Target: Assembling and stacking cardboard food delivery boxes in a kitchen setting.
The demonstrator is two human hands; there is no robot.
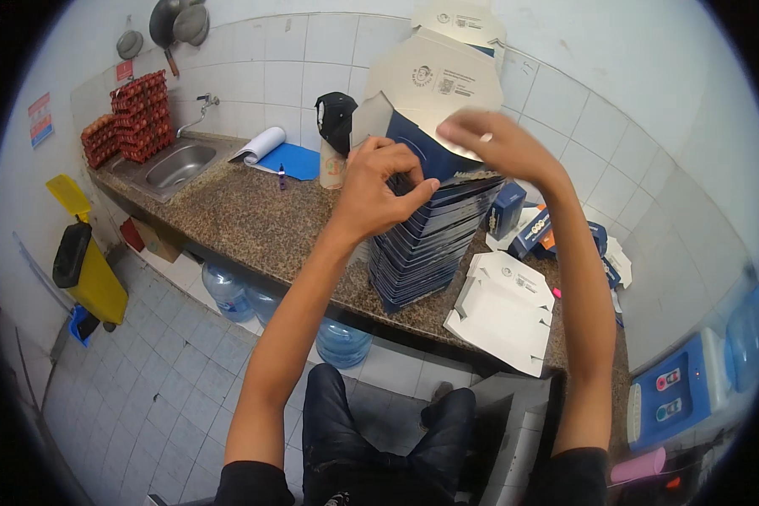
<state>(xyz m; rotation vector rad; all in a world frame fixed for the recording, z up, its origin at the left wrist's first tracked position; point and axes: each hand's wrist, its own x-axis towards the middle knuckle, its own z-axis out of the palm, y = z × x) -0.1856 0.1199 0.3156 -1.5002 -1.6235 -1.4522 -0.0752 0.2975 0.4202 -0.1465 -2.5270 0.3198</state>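
Note:
A tall stack of nested dark blue cardboard boxes (pixel 430 244) rises from the counter in front of me. The topmost cardboard box (pixel 426 152) has its pale inner lid (pixel 434 80) standing up, with dark print on it. My left hand (pixel 384 181) is closed at that box's near left corner, fingers curled and thumb along the front. Over its right side is my right hand (pixel 506 148), blurred by motion, fingers pointing left across the opening. Whether the right fingers grip anything is unclear.
A flat cardboard blank (pixel 506 308) lies right of the stack, with blue boxes (pixel 523 223) behind it. Leftward are a paper roll (pixel 266 143), a sink (pixel 177 169) and stacked egg trays (pixel 139 114). Water jugs (pixel 341 341) stand under the counter; a water dispenser (pixel 675 392) is at right.

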